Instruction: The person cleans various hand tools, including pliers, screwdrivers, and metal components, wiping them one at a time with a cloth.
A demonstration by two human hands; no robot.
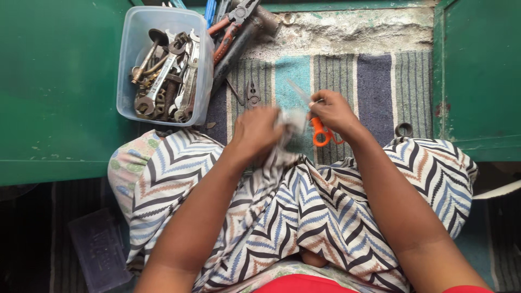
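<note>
we see our right hand (332,113) pinching orange-handled scissors (317,125) while our left hand (256,130) fingers grip a pale cloth (293,120), a tub of wrenches (165,65) at ten o'clock.

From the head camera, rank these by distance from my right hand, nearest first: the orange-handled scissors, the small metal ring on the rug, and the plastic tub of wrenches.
1. Orange-handled scissors: in the right hand itself.
2. Small metal ring: on the striped rug, just to the hand's right.
3. Plastic tub of wrenches: far left, beyond the left hand.
</note>
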